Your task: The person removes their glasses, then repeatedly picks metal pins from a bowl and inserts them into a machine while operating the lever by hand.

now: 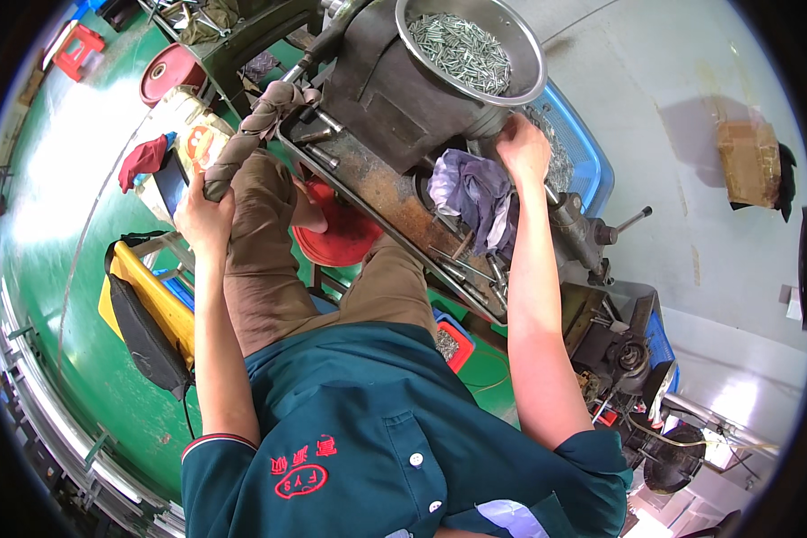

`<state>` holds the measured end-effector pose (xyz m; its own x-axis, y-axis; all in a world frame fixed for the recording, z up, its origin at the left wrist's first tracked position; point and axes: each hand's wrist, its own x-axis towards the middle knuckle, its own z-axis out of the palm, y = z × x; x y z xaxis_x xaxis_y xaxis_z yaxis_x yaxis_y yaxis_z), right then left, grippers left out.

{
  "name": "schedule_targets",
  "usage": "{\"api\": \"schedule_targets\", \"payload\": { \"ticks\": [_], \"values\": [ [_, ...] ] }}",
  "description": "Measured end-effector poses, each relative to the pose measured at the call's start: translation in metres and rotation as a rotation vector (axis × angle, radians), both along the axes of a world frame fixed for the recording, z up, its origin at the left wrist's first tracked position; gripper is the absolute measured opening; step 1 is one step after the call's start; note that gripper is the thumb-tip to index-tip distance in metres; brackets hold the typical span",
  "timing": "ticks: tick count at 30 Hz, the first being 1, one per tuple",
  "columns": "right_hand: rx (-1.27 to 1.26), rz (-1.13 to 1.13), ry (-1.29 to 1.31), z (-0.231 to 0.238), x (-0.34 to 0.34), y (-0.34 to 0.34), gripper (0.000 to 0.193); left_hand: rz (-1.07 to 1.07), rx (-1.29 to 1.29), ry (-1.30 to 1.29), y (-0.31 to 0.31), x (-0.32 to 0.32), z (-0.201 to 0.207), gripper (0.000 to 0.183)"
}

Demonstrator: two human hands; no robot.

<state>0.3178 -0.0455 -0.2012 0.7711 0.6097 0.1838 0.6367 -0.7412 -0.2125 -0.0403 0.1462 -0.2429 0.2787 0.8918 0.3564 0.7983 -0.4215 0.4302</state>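
My left hand (204,213) is closed round the lower end of a long lever (258,121) wrapped in brownish cloth, which runs up to the machine. My right hand (522,148) is at the right end of the dark metal machine (390,90), just below the steel bowl's rim. Its fingers are bent together at the machine; whatever is between them is hidden. A steel bowl (533,67) full of small metal pins (462,54) sits on top of the machine. Beside my right forearm lies a crumpled purple-grey rag (475,193).
Below the machine is an oily metal tray (377,193) with loose tools. A blue basket (592,170) holding metal parts stands to the right, near a machine slide with a handle (632,220). A red stool (336,238) and a yellow chair (157,291) are near my legs.
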Motion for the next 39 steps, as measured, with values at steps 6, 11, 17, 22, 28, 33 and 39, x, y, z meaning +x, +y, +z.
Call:
{"api": "schedule_targets", "payload": {
  "ticks": [6,11,17,22,28,33,39],
  "values": [
    [0.008,-0.006,0.011,-0.0012,0.0002,-0.0001,0.018,0.010,-0.001,0.011,-0.0004,0.0005,0.0013,0.031],
    [0.029,0.001,-0.018,-0.0018,0.0003,-0.0002,0.017,0.018,-0.014,0.028,-0.0003,-0.0002,0.0015,0.032],
    [0.040,0.013,-0.019,-0.0030,0.0016,-0.0011,0.017,0.021,-0.027,0.036,-0.0002,0.0005,0.0021,0.033],
    [0.028,0.005,-0.025,-0.0037,0.0021,-0.0005,0.017,0.026,-0.017,0.030,-0.0001,-0.0001,0.0013,0.032],
    [0.027,0.009,-0.018,-0.0033,0.0023,-0.0008,0.017,0.026,-0.021,0.034,0.0000,0.0003,0.0013,0.032],
    [0.018,0.002,-0.017,-0.0030,0.0019,-0.0007,0.017,0.026,-0.018,0.028,-0.0002,0.0004,0.0012,0.032],
    [0.013,-0.002,-0.007,-0.0026,0.0014,-0.0004,0.017,0.021,-0.013,0.033,0.0006,-0.0007,-0.0002,0.032]
  ]
}}
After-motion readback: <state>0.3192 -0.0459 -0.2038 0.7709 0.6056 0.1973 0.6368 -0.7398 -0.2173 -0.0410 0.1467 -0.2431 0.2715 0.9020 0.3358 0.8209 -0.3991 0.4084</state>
